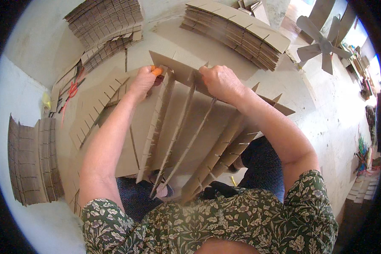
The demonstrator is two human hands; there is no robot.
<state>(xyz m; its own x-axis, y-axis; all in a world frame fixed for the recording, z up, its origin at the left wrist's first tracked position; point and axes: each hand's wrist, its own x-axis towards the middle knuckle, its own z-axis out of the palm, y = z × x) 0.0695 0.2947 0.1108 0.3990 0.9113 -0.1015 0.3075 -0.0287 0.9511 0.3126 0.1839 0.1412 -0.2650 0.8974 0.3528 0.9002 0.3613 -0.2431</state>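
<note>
Several long slotted cardboard strips [157,127] stand on edge before me, fanning toward my body. A cardboard cross strip [180,71] lies across their far ends, and some ends poke up past it. My left hand [144,81], with orange covering on its fingertips, is closed at the cross strip's left part, beside the leftmost long strip. Farther right, my right hand [221,83] pinches the cross strip's upper edge, its fingertips partly hidden behind the board. Whether every slot is seated cannot be seen.
Stacks of slotted cardboard stand at the far left [108,21], far middle [237,31] and left [33,158]. Flat slotted sheets [98,103] lie left of my left arm. Red ties [73,89] lie beyond them. A grey fan [324,45] stands at the far right.
</note>
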